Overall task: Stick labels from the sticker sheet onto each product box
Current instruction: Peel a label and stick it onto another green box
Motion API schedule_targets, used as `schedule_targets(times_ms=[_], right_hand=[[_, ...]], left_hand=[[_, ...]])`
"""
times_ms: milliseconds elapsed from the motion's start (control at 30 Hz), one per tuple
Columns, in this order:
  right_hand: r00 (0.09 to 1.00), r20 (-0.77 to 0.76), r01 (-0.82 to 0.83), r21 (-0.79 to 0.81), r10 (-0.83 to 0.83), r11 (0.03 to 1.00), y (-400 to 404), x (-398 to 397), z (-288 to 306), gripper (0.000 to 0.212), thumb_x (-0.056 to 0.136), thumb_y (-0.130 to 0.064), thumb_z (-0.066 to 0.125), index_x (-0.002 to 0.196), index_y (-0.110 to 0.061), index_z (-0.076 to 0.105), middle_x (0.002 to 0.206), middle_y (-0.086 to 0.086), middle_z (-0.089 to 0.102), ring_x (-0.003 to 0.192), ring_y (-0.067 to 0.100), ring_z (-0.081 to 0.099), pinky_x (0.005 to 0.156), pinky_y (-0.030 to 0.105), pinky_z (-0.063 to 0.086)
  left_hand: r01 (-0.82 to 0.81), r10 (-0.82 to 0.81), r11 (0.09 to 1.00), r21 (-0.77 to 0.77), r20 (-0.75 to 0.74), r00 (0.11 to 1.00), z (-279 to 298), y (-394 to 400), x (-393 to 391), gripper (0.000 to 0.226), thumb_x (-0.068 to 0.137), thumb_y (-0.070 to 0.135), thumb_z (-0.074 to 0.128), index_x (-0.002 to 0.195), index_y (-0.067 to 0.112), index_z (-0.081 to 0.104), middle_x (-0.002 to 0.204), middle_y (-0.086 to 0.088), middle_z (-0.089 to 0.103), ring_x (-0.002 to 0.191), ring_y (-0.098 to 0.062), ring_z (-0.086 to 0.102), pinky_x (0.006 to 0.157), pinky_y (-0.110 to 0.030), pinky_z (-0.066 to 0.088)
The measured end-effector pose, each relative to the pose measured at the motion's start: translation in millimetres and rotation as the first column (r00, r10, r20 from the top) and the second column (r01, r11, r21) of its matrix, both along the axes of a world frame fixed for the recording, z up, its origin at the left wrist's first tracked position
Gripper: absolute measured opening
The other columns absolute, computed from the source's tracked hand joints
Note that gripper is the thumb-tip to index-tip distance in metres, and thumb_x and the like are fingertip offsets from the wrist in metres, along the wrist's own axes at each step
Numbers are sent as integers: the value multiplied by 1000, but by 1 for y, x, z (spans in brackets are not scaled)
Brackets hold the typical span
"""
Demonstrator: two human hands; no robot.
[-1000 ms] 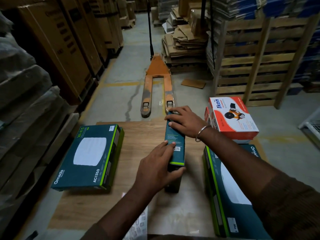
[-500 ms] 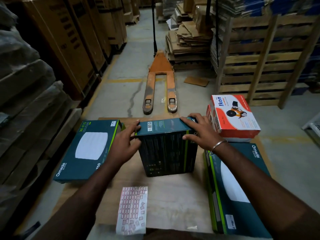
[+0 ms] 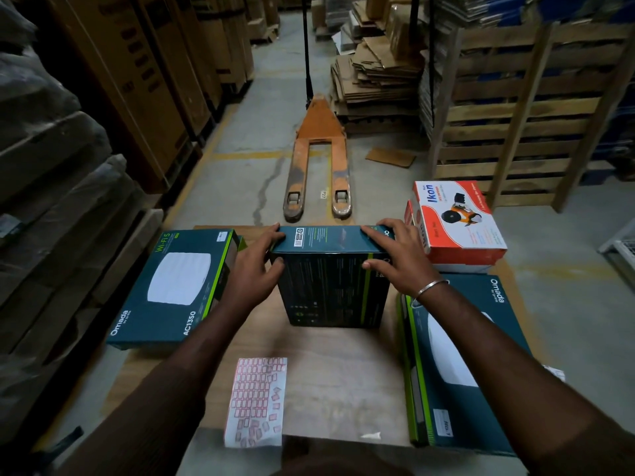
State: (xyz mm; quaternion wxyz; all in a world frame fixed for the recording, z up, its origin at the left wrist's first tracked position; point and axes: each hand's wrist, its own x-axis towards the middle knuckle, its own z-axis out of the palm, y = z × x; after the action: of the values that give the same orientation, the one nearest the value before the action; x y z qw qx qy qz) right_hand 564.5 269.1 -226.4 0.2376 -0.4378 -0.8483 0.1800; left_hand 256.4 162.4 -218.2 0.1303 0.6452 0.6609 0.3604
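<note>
Boxes are dark teal with lime-green edge stripes: the flat box has a white disc printed on top, the upright box is nearly black in front. Sticker sheet is white with red-outlined labels. Ikon box is red and white, pallet jack worn orange, desk light wood grain.

The flat dark green box on the left carries the green words "Wi-Fi 5" near its far edge. Along its near edge stand "Omada" in white and "AC1350", and a small white label sits in the far right corner, too small to read.

The flat box on the right shows "Omada" in white along its right side, with a smaller line under it that I cannot read. A white label near its front corner is blurred.

The red and white box has the brand "Ikon" in blue letters on top.

On the floor between the forks of the orange pallet jack, a small tag reads "P27".

The standing box in the middle has a QR-code label and fine print, not legible.
</note>
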Motion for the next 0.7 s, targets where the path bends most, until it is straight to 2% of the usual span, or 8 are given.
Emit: schedule_targets(times_ms=[100, 167, 233, 333, 433, 600, 700], right_hand=[[1000, 19, 2, -16, -2, 1000, 0, 2, 4, 77, 88, -41, 78, 157, -32, 42, 152, 8, 35, 139, 30, 27, 117, 48, 31], [999, 35, 16, -25, -15, 1000, -3, 3, 8, 83, 86, -44, 79, 158, -33, 38, 157, 8, 30, 143, 32, 23, 118, 50, 30], [999, 29, 37, 6, -37, 999, -9, 3, 9, 86, 83, -47, 81, 157, -34, 39, 160, 7, 28, 145, 34, 22, 117, 51, 29], [1000, -15, 21, 131, -19, 991, -24, 4, 10, 86, 78, -47, 85, 153, -31, 47, 159, 7, 30, 142, 36, 28, 115, 51, 30], [1000, -17, 5, 238, -1, 971, -43, 0, 10, 82, 77, -40, 87, 150, -29, 51, 159, 11, 32, 140, 38, 33, 115, 52, 29], [1000, 10, -4, 316, 1, 949, -73, -10, 7, 71, 82, -29, 81, 148, -25, 54, 156, 14, 37, 138, 40, 36, 111, 55, 32], [1000, -1, -14, 335, 15, 942, -92, -21, 3, 60, 86, -29, 71, 144, -24, 57, 153, 12, 43, 137, 39, 40, 107, 55, 36]], left_hand=[[-3, 3, 1000, -9, 22, 1000, -2, -6, 4, 56, 93, 17, 64, 146, 28, 52, 164, 8, 42, 144, -14, 48, 116, -47, 46], [-8, 9, 1000, -6, 35, 999, 0, -13, 9, 62, 92, 21, 64, 151, 27, 48, 167, 3, 37, 150, -14, 40, 120, -49, 42], [-15, 15, 1000, 7, 43, 999, 2, -22, 15, 65, 91, 21, 64, 153, 23, 48, 168, 1, 34, 153, -10, 35, 122, -44, 39], [-44, 42, 999, 27, 64, 997, -1, -44, 22, 65, 92, 18, 63, 154, 21, 47, 169, 4, 32, 148, 5, 35, 120, -30, 37], [-44, 41, 999, 21, 123, 992, -14, -70, 26, 70, 92, 14, 61, 158, 24, 42, 170, 8, 31, 153, -4, 33, 121, -38, 38], [-96, 97, 995, -16, 222, 970, -53, -113, 20, 78, 92, 11, 61, 163, 27, 34, 168, 12, 33, 151, -9, 38, 114, -35, 43], [-86, 107, 991, -98, 243, 964, -76, -135, 9, 74, 93, 12, 61, 161, 29, 37, 166, 12, 37, 151, -9, 39, 115, -33, 42]])
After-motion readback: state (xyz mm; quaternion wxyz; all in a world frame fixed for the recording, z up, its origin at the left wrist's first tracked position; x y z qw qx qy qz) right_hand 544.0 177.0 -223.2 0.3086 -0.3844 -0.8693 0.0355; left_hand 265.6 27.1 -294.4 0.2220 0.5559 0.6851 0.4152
